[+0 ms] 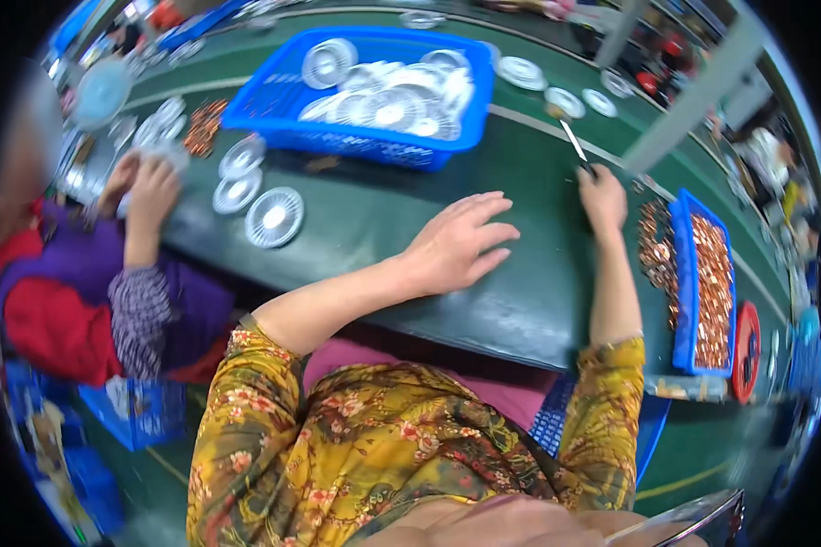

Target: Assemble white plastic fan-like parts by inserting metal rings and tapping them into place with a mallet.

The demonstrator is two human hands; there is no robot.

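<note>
We grasped a slim, straight, bright-bladed tool (573, 139) in our right hand (603, 199), over the green table (529, 292); our left hand (465, 239), released, fingers spread, had room between blue basket (365, 146) and near edge.

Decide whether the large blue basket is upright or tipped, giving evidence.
Upright. The blue basket stands on the green table, open top facing up, with white discs piled inside.

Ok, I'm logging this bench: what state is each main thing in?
Left hand, open, empty.
Right hand, closed on a slim dark-handled tool.
Tool, held, pale end pointing away.
Large blue plastic basket, uncovered, holding white round slotted discs.
Long blue plastic tray, uncovered, holding small copper-coloured pieces.
</note>
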